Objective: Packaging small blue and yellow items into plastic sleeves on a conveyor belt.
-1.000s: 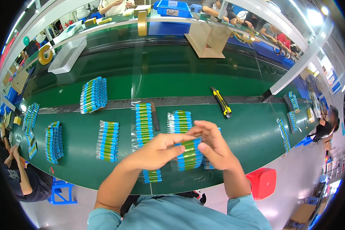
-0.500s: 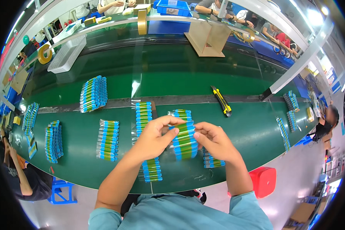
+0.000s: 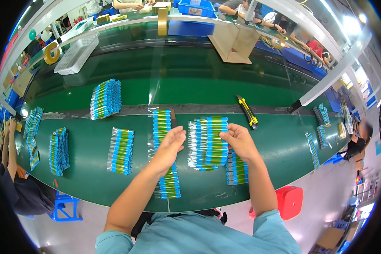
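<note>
In front of me a strip of blue-and-green packets [image 3: 216, 146] lies on top of another clear-wrapped strip [image 3: 194, 144], overlapping its right part. My right hand [image 3: 242, 143] pinches the upper strip's right edge between thumb and fingers. My left hand [image 3: 170, 149] is apart from that strip, its fingers loosely bent and separated, with nothing in them. Beneath it runs a long column of similar packets [image 3: 161, 122], partly hidden by the hand and wrist. Another strip [image 3: 237, 171] lies beside my right wrist, partly covered.
Bundles of the same packets stand farther left [image 3: 106, 99] and nearer the left edge [image 3: 59, 152]. A single strip [image 3: 121, 151] lies between. A yellow-black utility knife [image 3: 247, 112] rests at the right on the green table [image 3: 283, 144]. A white basket [image 3: 77, 55] and a board stand [image 3: 233, 42] are farther back.
The held strip has come down onto the strip below it. My left hand has let go and moved left; my right hand has stayed at the strip's right edge.
</note>
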A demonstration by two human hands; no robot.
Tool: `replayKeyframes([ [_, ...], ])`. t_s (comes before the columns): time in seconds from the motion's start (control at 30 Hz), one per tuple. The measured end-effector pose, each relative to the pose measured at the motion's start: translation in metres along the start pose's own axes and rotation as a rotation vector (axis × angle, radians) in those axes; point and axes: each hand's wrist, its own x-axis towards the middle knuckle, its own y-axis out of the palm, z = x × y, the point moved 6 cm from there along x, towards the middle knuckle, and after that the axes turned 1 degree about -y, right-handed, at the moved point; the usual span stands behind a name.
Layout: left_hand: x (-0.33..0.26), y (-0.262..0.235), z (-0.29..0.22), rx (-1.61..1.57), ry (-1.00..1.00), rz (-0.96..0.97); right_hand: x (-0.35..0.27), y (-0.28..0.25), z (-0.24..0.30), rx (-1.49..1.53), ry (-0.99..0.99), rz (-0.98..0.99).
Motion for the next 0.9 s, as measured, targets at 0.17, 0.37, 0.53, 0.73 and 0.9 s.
replayKeyframes([
  [0.17, 0.004, 0.012, 0.018, -0.099, -0.139, 0.052, 0.004, 0.022, -0.004, -0.367, 0.040, -0.116],
  [0.37, -0.006, 0.022, 0.008, -0.022, -0.118, 0.090, -0.016, 0.041, 0.017, -1.177, -0.261, -0.256],
  [0.53, -0.006, 0.036, 0.015, -0.121, -0.142, 0.153, -0.024, 0.056, -0.004, -0.943, -0.193, -0.039],
  [0.73, -0.002, 0.042, 0.007, -0.140, -0.105, 0.177, -0.021, 0.055, -0.017, -0.190, -0.128, 0.090],
  [0.9, -0.002, 0.032, 0.007, -0.204, -0.109, 0.125, -0.032, 0.051, -0.009, 0.403, 0.141, -0.017],
])
